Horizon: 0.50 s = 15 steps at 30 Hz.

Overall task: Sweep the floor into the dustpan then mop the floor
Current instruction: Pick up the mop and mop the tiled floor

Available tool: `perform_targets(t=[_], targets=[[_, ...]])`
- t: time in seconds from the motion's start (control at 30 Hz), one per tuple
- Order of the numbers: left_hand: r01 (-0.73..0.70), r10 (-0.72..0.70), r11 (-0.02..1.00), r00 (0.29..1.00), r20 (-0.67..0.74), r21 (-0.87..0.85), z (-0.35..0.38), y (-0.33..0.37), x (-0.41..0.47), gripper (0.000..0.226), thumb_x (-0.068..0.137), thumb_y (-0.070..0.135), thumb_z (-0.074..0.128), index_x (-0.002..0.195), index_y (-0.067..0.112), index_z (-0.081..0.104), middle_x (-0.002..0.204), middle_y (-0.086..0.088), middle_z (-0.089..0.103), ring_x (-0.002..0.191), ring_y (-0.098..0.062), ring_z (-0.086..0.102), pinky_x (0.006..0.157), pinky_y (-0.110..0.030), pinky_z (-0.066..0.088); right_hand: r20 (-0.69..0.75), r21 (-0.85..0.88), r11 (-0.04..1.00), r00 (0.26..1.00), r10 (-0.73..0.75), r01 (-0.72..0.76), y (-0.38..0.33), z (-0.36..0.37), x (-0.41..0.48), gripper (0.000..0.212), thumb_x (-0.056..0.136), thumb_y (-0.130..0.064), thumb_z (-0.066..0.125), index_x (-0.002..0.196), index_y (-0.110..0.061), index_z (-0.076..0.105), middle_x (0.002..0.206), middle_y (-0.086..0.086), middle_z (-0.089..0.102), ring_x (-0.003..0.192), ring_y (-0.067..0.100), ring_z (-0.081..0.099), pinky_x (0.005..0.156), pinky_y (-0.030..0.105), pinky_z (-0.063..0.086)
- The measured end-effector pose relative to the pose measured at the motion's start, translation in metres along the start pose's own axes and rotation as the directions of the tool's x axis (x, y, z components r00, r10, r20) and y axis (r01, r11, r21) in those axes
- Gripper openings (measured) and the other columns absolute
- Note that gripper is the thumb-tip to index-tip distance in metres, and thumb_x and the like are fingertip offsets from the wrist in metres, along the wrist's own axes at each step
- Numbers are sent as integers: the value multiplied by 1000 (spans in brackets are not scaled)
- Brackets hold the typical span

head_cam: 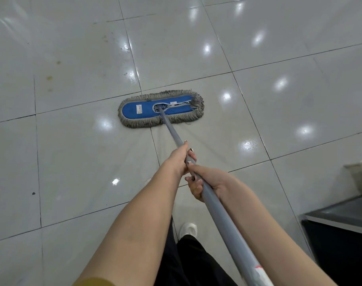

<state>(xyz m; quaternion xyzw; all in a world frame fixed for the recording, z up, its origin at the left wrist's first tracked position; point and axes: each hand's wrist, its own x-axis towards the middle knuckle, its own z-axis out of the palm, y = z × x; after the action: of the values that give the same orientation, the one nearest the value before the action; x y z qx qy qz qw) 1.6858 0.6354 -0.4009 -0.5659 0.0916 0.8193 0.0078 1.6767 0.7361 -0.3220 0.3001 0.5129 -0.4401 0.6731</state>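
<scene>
Blue-backed mop head (161, 109) lies flat on the glossy tiled floor (72, 151), ahead of you.

Your left hand (179, 159) wraps the grey handle (171, 131) and your right hand (204, 182) curls round it close behind, so both hands are closed on the pole. The head's long axis runs left to right, and the handle slants from near right out to the head's middle. The pole is probably light and stiff, and the soft fringe will likely drag, so grip mid-pole. Yellowish stains (50, 78) lie far left.
</scene>
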Motion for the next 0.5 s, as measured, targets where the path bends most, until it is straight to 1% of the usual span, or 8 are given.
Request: perform_targets(t=[0.07, 0.1, 0.17, 0.23, 0.33, 0.43, 0.5], targets=[[13, -13, 1000, 1000, -4, -10, 6, 15, 8, 36, 97, 30, 52, 71, 10, 38, 49, -1, 43, 22, -4, 37, 27, -9, 30, -13, -24, 1000, 1000, 0, -1, -15, 8, 5, 35, 92, -34, 59, 74, -7, 45, 36, 1, 45, 20, 5, 36, 26, 9, 31], [15, -15, 1000, 1000, -2, -10, 9, 26, 13, 36, 97, 31, 52, 71, 10, 38, 49, -1, 43, 22, -4, 37, 27, -9, 30, -14, -34, 999, 1000, 1, -2, -24, 14, 9, 35, 92, -35, 59, 75, -7, 45, 36, 1, 46, 20, 5, 35, 26, 9, 31], [18, -18, 1000, 1000, 4, -2, 16, 45, 20, 36, 97, 31, 51, 70, 10, 38, 58, 1, 40, 21, -5, 37, 27, -9, 29, -20, -51, 999, 1000, -4, 3, -42, 25, 14, 36, 92, -36, 58, 75, -7, 45, 35, 1, 45, 20, 5, 35, 26, 9, 30], [22, -22, 1000, 1000, 11, 16, 23, 68, 29, 36, 97, 31, 50, 70, 11, 38, 59, 1, 38, 21, -5, 36, 27, -8, 29, -31, -67, 998, 999, -11, 9, -63, 38, 19, 37, 93, -36, 57, 75, -6, 46, 35, 1, 43, 20, 4, 35, 25, 9, 29], [31, -32, 999, 999, 32, 19, 35, 112, 46, 35, 97, 30, 51, 71, 11, 38, 51, 0, 39, 22, -6, 36, 28, -8, 29, -58, -72, 997, 998, -29, 24, -102, 64, 32, 35, 93, -36, 57, 78, -6, 46, 34, 0, 44, 20, 4, 35, 26, 9, 29], [26, -27, 999, 999, 27, 32, 46, 162, 61, 34, 96, 30, 52, 72, 12, 37, 53, 0, 40, 21, -6, 36, 28, -8, 29, -71, -62, 998, 997, -35, 31, -139, 96, 45, 32, 93, -34, 58, 80, -8, 44, 34, 1, 47, 20, 5, 35, 26, 8, 30], [39, -39, 999, 999, 25, 29, 50, 196, 71, 36, 95, 32, 53, 71, 11, 37, 42, 0, 41, 21, -7, 36, 28, -7, 29, -82, -82, 996, 996, -37, 30, -164, 121, 55, 33, 93, -35, 58, 77, -9, 43, 34, 1, 47, 20, 5, 35, 27, 9, 31]])
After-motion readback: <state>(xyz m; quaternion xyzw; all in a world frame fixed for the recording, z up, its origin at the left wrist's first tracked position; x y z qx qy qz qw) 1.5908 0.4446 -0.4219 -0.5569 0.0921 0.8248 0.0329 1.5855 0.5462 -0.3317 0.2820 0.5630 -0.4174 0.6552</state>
